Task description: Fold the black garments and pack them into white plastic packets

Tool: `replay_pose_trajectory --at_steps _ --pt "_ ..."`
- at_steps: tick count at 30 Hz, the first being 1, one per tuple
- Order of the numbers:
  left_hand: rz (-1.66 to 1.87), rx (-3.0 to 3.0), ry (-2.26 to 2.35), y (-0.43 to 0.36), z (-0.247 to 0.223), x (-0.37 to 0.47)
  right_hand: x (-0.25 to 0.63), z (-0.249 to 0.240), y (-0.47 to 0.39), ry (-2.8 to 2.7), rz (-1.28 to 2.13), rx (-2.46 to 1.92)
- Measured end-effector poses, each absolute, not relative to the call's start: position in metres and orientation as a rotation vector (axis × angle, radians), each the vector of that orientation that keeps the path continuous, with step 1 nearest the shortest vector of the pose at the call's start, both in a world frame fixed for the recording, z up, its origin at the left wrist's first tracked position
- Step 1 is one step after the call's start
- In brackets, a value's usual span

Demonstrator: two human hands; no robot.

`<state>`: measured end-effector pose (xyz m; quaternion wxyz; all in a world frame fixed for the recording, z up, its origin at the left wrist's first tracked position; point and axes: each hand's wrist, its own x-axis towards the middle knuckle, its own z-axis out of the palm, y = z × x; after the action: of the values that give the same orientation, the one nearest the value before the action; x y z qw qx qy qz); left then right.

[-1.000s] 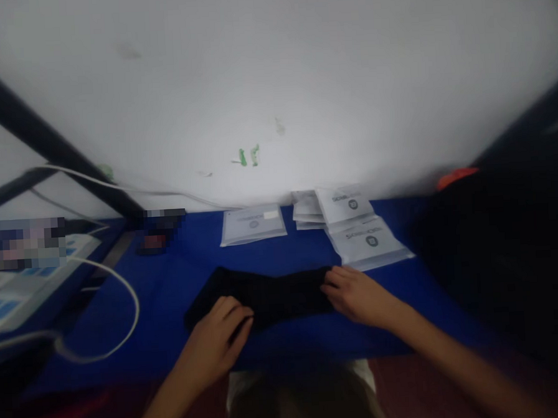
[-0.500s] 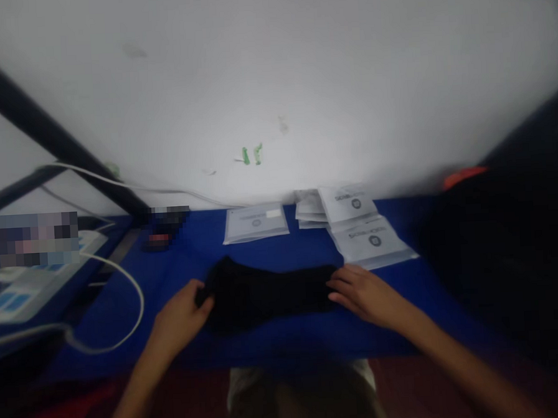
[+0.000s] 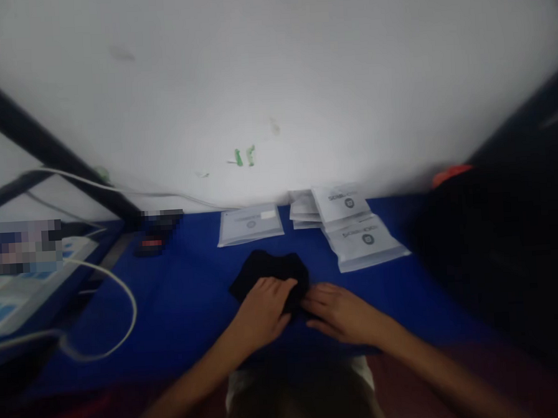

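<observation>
A black cloth item [image 3: 268,273] lies folded into a short bundle on the blue table cover [image 3: 181,301], a little in front of me. My left hand [image 3: 262,308] rests flat on its near part with fingers together. Just to the right, my right hand [image 3: 341,313] presses its fingertips on the cloth's right end. Both hands sit close together, almost touching. The near edge of the cloth is hidden under them.
Several grey printed pouches lie at the table's back: one flat [image 3: 249,223], a stack [image 3: 349,206] and another [image 3: 365,242]. A white cable [image 3: 124,292] loops at left beside a device [image 3: 25,278]. A large black mass [image 3: 505,247] fills the right. A white wall stands behind.
The long black cloth has been folded over from the left into a short bundle. My left hand swept right from the cloth's left end and now lies next to my right hand.
</observation>
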<state>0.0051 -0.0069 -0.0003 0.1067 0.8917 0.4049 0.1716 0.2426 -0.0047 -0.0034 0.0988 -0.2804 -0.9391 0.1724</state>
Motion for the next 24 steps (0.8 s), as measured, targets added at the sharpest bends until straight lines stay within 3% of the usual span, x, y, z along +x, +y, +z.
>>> replay_pose_trajectory --at_steps 4,7,11,15,19,22,24 --pt "0.632 2.459 1.128 -0.013 0.005 -0.013 0.253 -0.002 0.003 -2.649 0.396 -0.863" --pt "0.889 2.245 1.562 -0.004 0.002 -0.042 0.252 -0.001 0.009 -2.573 0.314 -0.890" --pt "0.676 1.978 1.989 0.012 -0.015 -0.070 0.239 -0.003 0.014 -2.698 0.268 -0.759" --pt "0.555 1.981 1.813 0.019 -0.019 -0.068 0.221 -0.011 0.015 -2.835 0.320 -0.639" --pt "0.715 2.033 1.855 0.019 -0.010 -0.046 0.212 -0.014 0.016 -2.835 0.370 -0.577" --pt "0.829 2.383 1.668 0.010 -0.010 -0.029 0.217 -0.007 0.021 -2.768 0.300 -0.536" --pt "0.725 2.626 1.390 0.000 -0.012 -0.020 0.222 0.002 0.024 -2.684 0.179 -0.530"
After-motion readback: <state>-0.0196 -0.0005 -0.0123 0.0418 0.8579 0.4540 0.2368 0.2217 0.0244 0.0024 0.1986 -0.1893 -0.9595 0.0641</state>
